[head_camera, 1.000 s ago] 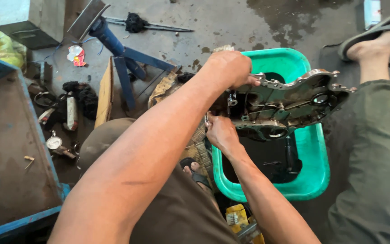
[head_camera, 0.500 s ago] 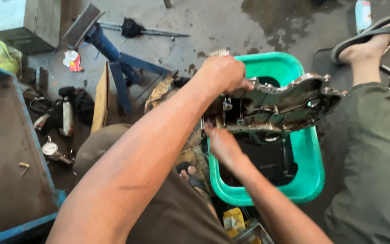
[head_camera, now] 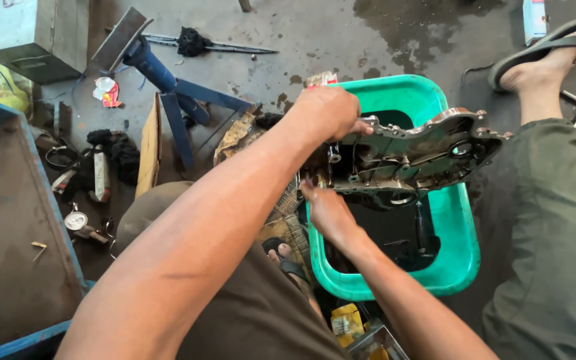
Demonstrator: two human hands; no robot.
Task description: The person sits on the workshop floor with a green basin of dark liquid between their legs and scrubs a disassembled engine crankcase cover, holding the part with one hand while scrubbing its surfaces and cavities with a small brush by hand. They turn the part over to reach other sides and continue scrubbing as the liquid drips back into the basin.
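Metal engine cover (head_camera: 421, 157), greasy and grey, held over green plastic basin (head_camera: 458, 260) with dark liquid inside. Left hand (head_camera: 328, 113) closed around upper left edge of cover, fingers curled tight. Right hand (head_camera: 325, 207) pressed under lower left edge, fingers partly bent; grip not clearly visible. Blue metal stand (head_camera: 175, 100) lay on wet concrete floor (head_camera: 341, 40), well apart from basin.
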